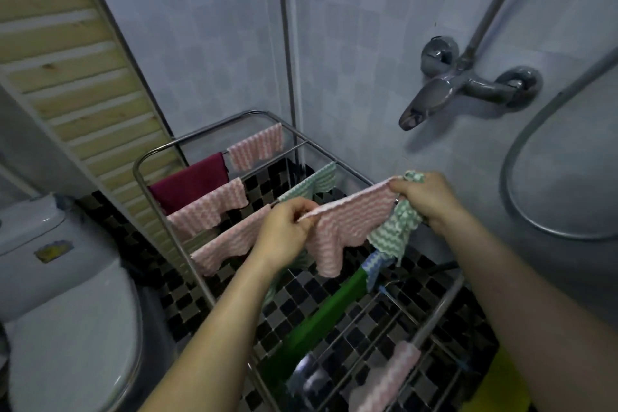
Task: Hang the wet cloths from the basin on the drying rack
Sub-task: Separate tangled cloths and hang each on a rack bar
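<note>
A metal drying rack stands on the tiled floor in the corner. Over its bars hang a maroon cloth, several pink wavy cloths and a green-white cloth. My left hand pinches the left top edge of a pink wavy cloth stretched above a bar. My right hand grips that cloth's right corner together with a bunched green-white cloth and a blue-white cloth dangling below. Another pink cloth lies on the near rail. No basin can be made out.
A white toilet sits at the left. A chrome shower tap and hose are on the right wall. A green-handled object leans under the rack. A slatted wooden panel leans at the back left.
</note>
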Tool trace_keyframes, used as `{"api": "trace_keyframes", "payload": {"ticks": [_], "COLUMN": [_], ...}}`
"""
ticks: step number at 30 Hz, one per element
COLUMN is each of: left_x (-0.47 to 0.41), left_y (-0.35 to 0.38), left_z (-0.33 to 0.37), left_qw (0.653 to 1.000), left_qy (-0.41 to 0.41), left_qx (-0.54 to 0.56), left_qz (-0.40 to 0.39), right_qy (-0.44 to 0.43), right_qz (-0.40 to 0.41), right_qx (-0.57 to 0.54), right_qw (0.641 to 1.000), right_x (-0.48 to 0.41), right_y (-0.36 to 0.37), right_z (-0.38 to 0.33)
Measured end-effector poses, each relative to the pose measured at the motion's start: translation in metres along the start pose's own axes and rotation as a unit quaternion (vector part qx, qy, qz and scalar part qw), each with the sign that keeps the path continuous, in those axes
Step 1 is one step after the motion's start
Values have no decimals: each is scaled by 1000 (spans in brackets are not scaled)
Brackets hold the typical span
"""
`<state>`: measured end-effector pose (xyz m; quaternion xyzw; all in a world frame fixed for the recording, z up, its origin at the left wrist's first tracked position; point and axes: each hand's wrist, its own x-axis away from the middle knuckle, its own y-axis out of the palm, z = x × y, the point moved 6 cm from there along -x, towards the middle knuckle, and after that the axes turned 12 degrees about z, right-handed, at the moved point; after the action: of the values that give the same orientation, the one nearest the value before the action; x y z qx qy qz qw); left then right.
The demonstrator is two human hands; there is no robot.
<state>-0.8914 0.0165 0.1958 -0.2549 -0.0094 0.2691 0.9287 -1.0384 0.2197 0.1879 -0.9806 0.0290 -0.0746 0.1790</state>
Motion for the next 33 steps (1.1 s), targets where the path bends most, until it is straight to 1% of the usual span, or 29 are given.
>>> {"api": "trace_keyframes", "payload": {"ticks": [3, 5, 7, 11, 14, 16, 18, 19, 21, 22, 24, 27, 30, 33], "left_x": [-20, -30, -42, -63, -74, -79, -75, -72, -67, -63, -63, -69, -71, -67], "left_y": [22, 28, 36, 40, 40, 44, 45, 48, 59, 64, 67, 67, 68, 72], "left_z": [-22, -34, -47, -68, -85, -93, -93, -93, -91, -90, -84, -85, -80, -80], "left_qw": [1000, 998, 996, 990, 984, 983, 979, 978, 981, 981, 979, 980, 979, 982], "left_qy": [-26, -44, -62, -88, -124, -129, -95, -75, -61, -59, -44, -42, -42, -36], "left_qx": [5, 14, 33, 58, 21, -69, -163, -184, -181, -184, -198, -197, -198, -181], "left_qz": [11, 33, 53, 98, 127, 109, 78, 62, 12, -14, -33, -8, 23, 25], "right_qy": [55, 66, 55, 5, -21, -23, -1, 11, 20, 24, 20, -1, -30, -36], "right_qz": [14, 20, 35, 70, 58, 42, 24, 9, -37, -54, -71, -55, -13, 2], "right_qx": [-16, -22, -20, 4, 5, 39, 106, 155, 250, 266, 261, 271, 285, 291], "right_qw": [998, 997, 998, 998, 998, 998, 994, 988, 967, 962, 963, 961, 958, 956], "right_x": [-18, -26, -39, -61, -76, -90, -98, -100, -102, -100, -95, -92, -98, -101], "right_y": [11, 18, 30, 58, 80, 88, 88, 87, 88, 90, 95, 100, 103, 97], "right_z": [13, 15, 14, 5, 8, 18, 32, 39, 48, 53, 51, 49, 46, 54]}}
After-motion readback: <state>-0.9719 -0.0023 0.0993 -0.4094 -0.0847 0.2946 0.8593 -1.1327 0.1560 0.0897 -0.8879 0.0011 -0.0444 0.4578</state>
